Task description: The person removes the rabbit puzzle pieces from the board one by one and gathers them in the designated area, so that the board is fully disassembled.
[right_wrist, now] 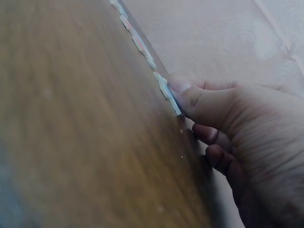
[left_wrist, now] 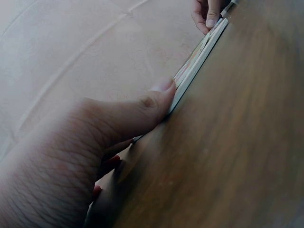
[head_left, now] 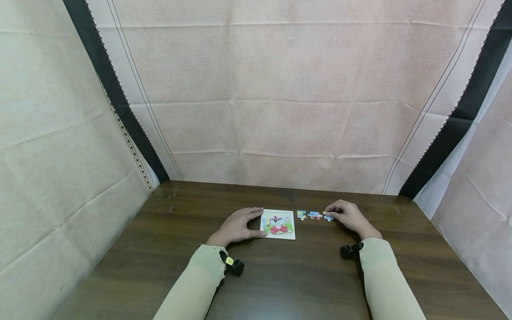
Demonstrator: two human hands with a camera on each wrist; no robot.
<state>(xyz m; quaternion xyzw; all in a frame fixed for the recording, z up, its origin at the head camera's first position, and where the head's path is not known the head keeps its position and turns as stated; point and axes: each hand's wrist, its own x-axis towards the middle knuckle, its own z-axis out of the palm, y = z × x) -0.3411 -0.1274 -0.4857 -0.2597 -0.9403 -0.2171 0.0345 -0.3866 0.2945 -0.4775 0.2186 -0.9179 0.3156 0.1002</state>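
A small jigsaw puzzle board [head_left: 278,224] with a white border and a cartoon animal in red lies flat on the table. My left hand [head_left: 239,226] holds its left side, the thumb at the lower corner and the fingers at the upper one. In the left wrist view the thumb [left_wrist: 151,104] rests against the board's edge [left_wrist: 199,59]. To the right of the board, my right hand [head_left: 349,215] pinches a blue and yellow puzzle piece [head_left: 328,218] at the table top. The right wrist view shows the thumb on that piece [right_wrist: 166,92].
Two loose puzzle pieces, one [head_left: 301,215] close to the board and one [head_left: 314,215] in the middle, lie in a row with the pinched piece. The brown wooden table [head_left: 280,275] ends at a pale fabric backdrop [head_left: 280,133], with side curtains left and right.
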